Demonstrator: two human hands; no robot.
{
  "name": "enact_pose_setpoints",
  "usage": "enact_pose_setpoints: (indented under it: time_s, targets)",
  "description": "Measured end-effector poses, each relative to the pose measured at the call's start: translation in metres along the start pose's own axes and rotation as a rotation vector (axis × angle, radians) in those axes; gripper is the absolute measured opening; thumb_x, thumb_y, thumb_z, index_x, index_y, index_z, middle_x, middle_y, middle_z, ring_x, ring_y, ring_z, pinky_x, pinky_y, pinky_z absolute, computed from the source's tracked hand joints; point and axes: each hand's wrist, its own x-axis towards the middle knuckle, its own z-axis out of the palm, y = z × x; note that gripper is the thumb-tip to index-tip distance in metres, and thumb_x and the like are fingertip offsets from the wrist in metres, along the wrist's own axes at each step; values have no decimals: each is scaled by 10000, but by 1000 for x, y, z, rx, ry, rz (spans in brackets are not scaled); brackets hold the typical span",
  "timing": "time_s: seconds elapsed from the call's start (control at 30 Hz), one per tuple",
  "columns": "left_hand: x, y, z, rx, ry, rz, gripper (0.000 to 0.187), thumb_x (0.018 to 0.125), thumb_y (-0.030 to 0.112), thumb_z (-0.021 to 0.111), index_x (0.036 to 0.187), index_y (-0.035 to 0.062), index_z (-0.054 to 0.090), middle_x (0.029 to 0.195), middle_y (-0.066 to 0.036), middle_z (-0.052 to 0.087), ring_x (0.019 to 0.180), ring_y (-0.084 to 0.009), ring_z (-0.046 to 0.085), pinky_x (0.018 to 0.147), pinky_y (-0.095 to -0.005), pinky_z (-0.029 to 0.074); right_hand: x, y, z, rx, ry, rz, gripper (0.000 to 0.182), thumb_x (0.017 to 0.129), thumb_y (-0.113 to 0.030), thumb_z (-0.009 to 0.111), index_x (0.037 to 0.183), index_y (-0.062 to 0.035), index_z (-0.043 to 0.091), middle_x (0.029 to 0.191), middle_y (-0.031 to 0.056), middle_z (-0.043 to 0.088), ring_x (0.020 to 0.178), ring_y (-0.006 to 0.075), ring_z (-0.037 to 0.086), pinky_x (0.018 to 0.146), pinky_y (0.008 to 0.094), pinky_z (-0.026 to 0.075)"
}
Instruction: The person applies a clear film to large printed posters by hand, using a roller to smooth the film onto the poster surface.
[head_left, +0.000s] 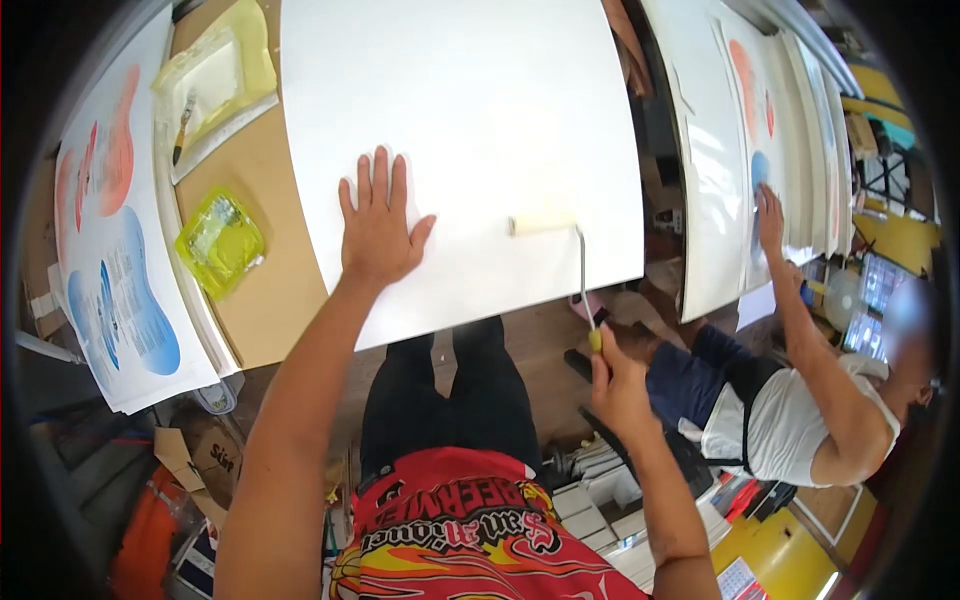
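The left hand [382,232] lay palm down near the centre of the frame, its fingers spread apart, resting flat on a large white board [460,110]. The right hand [620,385], lower and to the right, was closed around the handle of a paint roller [544,224]. The roller's thin metal arm rose from the handle past the board's near edge and bent to a pale cream sleeve, which lay against the white surface to the right of the left hand.

Beside the board, toward the left of the frame, ran a brown tabletop [268,310]. On it sat a glossy yellow-green container [221,243], and at the upper left a shallow tray [225,75] with pale yellow edges, a paintbrush [184,127] lying in it. Farther left were printed sheets [125,235] with red and blue shapes.

At the bottom of the frame showed the person's red lettered shirt [460,530] and dark trousers [450,385]. At the right, a co-worker [810,420] in a white sleeveless top reached one arm up to a second printed surface [715,180], the fingers over a blue shape. An open cardboard box [205,460] stood at the lower left.
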Motion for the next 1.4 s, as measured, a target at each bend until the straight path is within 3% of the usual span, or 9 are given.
enact_pose_setpoints:
  time_s: [0.27, 0.4, 0.6, 0.73, 0.87, 0.9, 1.07, 1.23, 1.4]
  targets:
    - [5, -1, -8, -106, -61, -29, 892, 945, 443, 581, 1581, -54, 201, 1678, -225, 137, 1548, -428, 115, 1210, -627, 86, 234, -39, -22, -208, -52, -156, 329, 950, -50, 542, 1249, 79, 586, 830, 323, 634, 767, 468, 670, 648, 531, 519]
    - [6, -2, -12, -117, -75, -38, 905, 931, 454, 594, 1575, -56, 216, 1675, -227, 146, 1545, -430, 125, 1208, -628, 94, 386, -63, 6, -302, 196, -409, 262, 891, -56, 599, 1123, 57, 642, 855, 272, 640, 719, 455, 661, 646, 512, 544]
    - [6, -1, -10, -75, -76, -33, 901, 942, 479, 569, 1583, -40, 205, 1684, -209, 124, 1551, -412, 109, 1211, -624, 103, 469, -142, -40, -50, -158, 74, 191, 857, -143, 562, 913, 16, 653, 982, 250, 646, 838, 389, 673, 792, 495, 562]
    - [4, -1, -10, -81, -45, -14, 890, 946, 461, 573, 1579, -48, 210, 1678, -220, 148, 1547, -425, 118, 1204, -619, 98, 384, -41, -2, -382, 33, -353, 356, 927, -181, 542, 1218, 20, 583, 875, 279, 670, 725, 483, 648, 728, 569, 534]
    - [3, 2, -5, -70, -34, -15, 890, 954, 472, 559, 1589, -32, 193, 1683, -212, 135, 1551, -419, 102, 1207, -618, 85, 143, 10, 17, -93, -57, -46, 510, 942, -60, 573, 1430, 37, 463, 810, 283, 666, 734, 460, 666, 659, 542, 520]
    - [3, 2, -4, -62, -34, -17, 888, 958, 476, 554, 1591, -29, 189, 1684, -211, 131, 1552, -418, 98, 1208, -618, 81, 87, 23, 28, -81, 85, -235, 521, 938, -39, 592, 1437, 40, 463, 820, 285, 664, 739, 467, 661, 668, 526, 521]
    - [-2, 2, 0, -47, 15, 25, 897, 969, 500, 538, 1592, -33, 176, 1686, -209, 122, 1553, -419, 83, 1215, -612, 64, -122, 0, 56, 71, 46, 207, 491, 939, -31, 611, 1415, 30, 510, 840, 250, 678, 676, 427, 671, 652, 457, 549]
    - [-1, 1, 5, 10, 11, 36, 919, 967, 526, 526, 1598, -34, 161, 1687, -215, 107, 1555, -416, 69, 1222, -604, 54, -142, -79, 96, 903, 220, 828, 430, 988, -87, 610, 1395, 13, 513, 850, 69, 652, 613, 139, 672, 524, 305, 564]
    - [-1, 1, 8, 5, 36, 81, 921, 966, 522, 533, 1594, -40, 161, 1683, -227, 109, 1552, -426, 71, 1215, -616, 57, -76, -119, 132, 1679, 363, 966, 312, 1021, -146, 573, 1292, -35, 464, 815, 63, 593, 490, 122, 560, 407, 293, 482]
